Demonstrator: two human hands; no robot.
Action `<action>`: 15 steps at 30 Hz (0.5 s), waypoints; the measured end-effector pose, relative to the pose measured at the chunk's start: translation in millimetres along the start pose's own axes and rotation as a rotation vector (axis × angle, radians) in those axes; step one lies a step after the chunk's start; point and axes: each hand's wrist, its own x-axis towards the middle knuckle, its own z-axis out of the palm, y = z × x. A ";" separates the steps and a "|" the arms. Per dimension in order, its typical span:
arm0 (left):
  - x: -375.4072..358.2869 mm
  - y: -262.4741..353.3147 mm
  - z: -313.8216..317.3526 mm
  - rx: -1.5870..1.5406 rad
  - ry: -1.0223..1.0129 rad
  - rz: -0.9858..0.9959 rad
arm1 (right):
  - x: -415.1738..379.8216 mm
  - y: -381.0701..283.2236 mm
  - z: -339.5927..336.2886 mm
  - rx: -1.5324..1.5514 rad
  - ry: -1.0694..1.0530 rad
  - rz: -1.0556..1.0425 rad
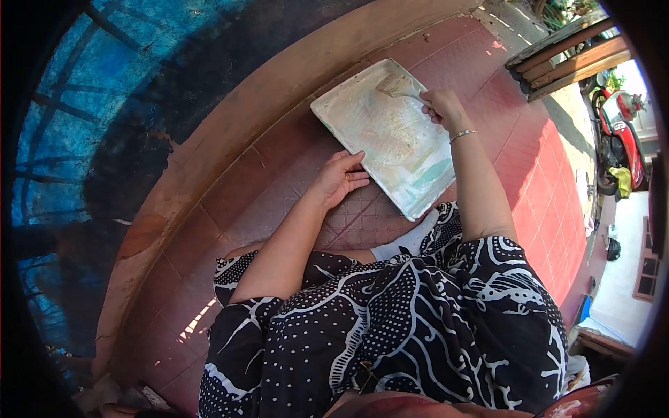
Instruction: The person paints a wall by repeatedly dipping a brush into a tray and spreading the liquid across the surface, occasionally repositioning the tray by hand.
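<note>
— Beyond the left hand (343, 177), what stands in the way?
— A low brown wall (230, 118) curves there, and past it is a blue surface (125, 56). Well apart from the right hand (440, 108), on its right, I see wooden beams (571, 61) and a red motorbike (631, 146) with a yellow cloth (619, 179).
— And what do the hands have?
— The right hand is closed around the handle of a flat brush (396, 85). The left one is half open, its thumb at the rim of a stained white tray (411, 143); if it grips, I cannot tell.
— Where is this brush?
— Just to the left of the right hand, over the far part of the tray. Its wide end points left and away from the person; its long axis runs back to that hand.
— And the tray?
— It lies between both hands, over red tiles (550, 188). Its long axis goes from far left to near right, toward the patterned clothes (383, 299).
</note>
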 end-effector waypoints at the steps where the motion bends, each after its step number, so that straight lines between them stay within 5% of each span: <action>1: -0.3 0.4 0.9 -0.001 0.021 -0.005 | 8.9 2.1 0.8 0.032 0.011 0.008; 7: -6.6 7.1 11.4 0.126 -0.003 0.033 | 52.8 39.9 38.7 -0.231 0.151 -0.233; 8: -6.5 6.3 10.9 0.126 -0.001 0.029 | 61.1 51.3 46.8 -0.443 0.243 -0.494; 15: -3.8 1.6 15.4 0.108 -0.091 0.007 | -9.4 23.8 80.0 -0.556 0.042 -0.587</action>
